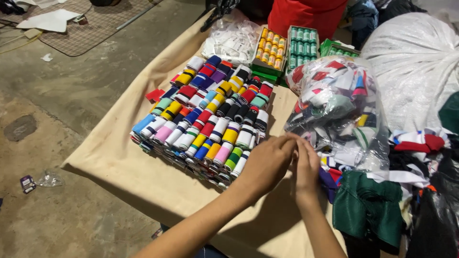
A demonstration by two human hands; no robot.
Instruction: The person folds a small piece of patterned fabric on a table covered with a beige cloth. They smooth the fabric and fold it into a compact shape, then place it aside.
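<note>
My left hand and my right hand meet fingertip to fingertip at the lower left edge of a clear plastic bag. The bag is stuffed with white, red and striped fabric pieces. Both hands have their fingers curled and pinched on the bag's plastic there. Just left of my hands lies a tight block of rolled striped fabric bands in many colours, laid in rows on a beige cloth.
Boxes of yellow and green thread spools stand behind the rolls, beside a bag of white labels. Loose fabric, including a green piece, piles up at the right below a large white sack. Bare concrete floor lies left.
</note>
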